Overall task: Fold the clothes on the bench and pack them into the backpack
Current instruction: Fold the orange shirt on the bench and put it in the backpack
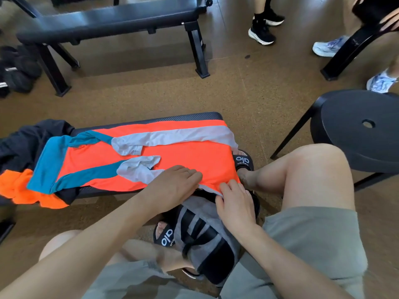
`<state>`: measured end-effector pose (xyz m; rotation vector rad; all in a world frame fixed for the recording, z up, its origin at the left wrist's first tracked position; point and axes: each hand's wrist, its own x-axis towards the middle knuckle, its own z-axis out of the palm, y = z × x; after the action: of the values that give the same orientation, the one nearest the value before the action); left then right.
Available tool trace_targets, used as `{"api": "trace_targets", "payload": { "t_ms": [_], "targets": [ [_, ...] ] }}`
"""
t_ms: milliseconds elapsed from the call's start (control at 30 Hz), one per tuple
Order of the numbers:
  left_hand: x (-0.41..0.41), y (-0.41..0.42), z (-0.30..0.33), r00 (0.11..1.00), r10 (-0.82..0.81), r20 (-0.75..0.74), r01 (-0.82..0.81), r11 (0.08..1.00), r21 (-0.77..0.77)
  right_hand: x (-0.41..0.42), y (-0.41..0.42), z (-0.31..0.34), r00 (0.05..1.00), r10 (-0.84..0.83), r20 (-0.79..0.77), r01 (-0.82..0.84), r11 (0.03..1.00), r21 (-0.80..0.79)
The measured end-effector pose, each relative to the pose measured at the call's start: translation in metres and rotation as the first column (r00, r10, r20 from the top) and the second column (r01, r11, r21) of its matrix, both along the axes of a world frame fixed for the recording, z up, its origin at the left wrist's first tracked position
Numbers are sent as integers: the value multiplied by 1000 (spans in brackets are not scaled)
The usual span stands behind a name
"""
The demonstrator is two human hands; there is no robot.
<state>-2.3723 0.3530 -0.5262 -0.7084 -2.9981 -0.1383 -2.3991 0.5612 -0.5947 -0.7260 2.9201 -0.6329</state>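
Observation:
An orange shirt (183,156) with teal and grey sleeves lies spread along the low black bench (151,120), both sleeves folded in over its body. My left hand (174,186) rests on the shirt's near edge, fingers bent over the hem. My right hand (235,203) pinches the near right corner of the hem where a grey strip shows. A grey and black backpack (207,238) stands on the floor between my knees, just below the bench edge. A black garment (26,141) and another orange piece (19,190) lie heaped at the bench's left end.
A black round stool (362,128) stands to the right. A longer black gym bench (112,20) is across the floor, with dumbbells (17,70) at far left. Other people's feet in sneakers (262,33) are at the top right. My sandalled feet flank the backpack.

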Motion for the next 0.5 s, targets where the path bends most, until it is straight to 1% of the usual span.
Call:
{"api": "trace_targets", "payload": {
  "t_ms": [67, 200, 300, 400, 500],
  "targets": [
    [1, -3, 3, 999, 17, 39, -19, 999, 38, -6, 12, 7, 1000, 26, -17, -26, 1000, 2],
    [0, -6, 4, 995, 57, 86, -64, 995, 75, -29, 38, 33, 993, 121, 5, -121, 992, 35],
    [1, -5, 2, 993, 48, 112, -58, 994, 93, -48, 59, 47, 977, 194, -89, -186, 979, 86],
    [7, -4, -6, 989, 15, 150, -21, 999, 33, -59, 75, 51, 940, 316, -132, -283, 934, 220],
    [13, -5, -11, 987, 11, 162, -11, 1000, -4, -68, 83, 48, 918, 370, -140, -310, 893, 325]
  ]
}}
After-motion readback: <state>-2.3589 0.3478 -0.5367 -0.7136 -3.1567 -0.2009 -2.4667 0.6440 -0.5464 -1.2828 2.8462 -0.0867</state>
